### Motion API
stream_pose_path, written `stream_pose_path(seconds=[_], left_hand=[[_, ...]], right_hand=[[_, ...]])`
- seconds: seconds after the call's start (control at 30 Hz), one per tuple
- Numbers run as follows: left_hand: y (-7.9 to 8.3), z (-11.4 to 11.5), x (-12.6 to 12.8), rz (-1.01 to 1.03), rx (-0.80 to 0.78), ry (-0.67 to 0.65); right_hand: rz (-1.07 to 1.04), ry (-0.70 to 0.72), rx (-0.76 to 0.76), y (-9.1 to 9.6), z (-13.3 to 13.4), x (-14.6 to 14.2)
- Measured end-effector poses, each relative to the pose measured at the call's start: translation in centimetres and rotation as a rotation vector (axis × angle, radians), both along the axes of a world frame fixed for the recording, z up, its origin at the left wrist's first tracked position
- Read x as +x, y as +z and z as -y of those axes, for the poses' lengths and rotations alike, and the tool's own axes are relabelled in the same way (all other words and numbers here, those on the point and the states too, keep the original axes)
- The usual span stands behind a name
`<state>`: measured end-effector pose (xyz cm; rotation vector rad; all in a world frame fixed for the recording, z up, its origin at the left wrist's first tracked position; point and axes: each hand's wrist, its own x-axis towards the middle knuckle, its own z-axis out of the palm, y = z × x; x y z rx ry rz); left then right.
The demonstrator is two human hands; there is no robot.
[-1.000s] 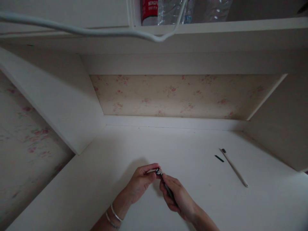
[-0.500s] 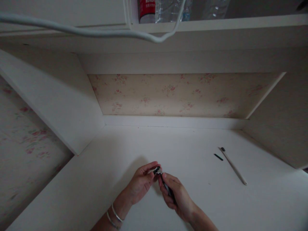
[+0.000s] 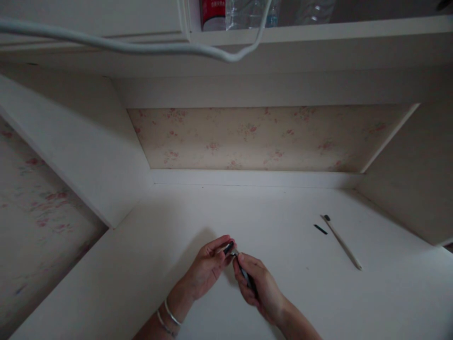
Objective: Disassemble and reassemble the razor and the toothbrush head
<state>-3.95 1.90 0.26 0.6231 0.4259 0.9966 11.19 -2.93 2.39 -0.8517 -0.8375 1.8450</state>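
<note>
Left hand [image 3: 208,265]: grip pinching 1 small black oblong piece [image 3: 228,247], above smooth white worktop [image 3: 198,205]. Right hand [image 3: 262,279]: grip closed around 1 slim dark-handled tool [image 3: 250,282] with shiny silver metal head; head touching or just beside piece, cannot tell which. Farther right on worktop: 1 long thin white dark-tipped rod [image 3: 343,243]; 1 short narrow dark strip [image 3: 320,229] beside it. Left wrist: 2 silver-coloured bangles [image 3: 171,313].

place: apparently a home | floral wallpaper [image 3: 226,137] | white desk [image 3: 255,212] | overhead cupboard [image 3: 106,16] with bottles [image 3: 244,14]
</note>
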Motion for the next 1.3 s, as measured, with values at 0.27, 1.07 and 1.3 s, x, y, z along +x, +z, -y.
stream_pose_path(seconds=[0.27, 1.07, 1.3], left_hand=[[0.07, 0.0, 0.08, -0.023, 0.03, -0.028], [-0.18, 0.08, 0.24, -0.003, 0.031, -0.04], [0.03, 0.0, 0.28, 0.0, 0.023, -0.044]], right_hand=[[-0.01, -0.004, -0.017, 0.11, -0.04, 0.01], [-0.006, -0.001, -0.034, 0.37, 0.02, -0.04], [-0.032, -0.013, -0.047, 0.4, 0.13, -0.28]])
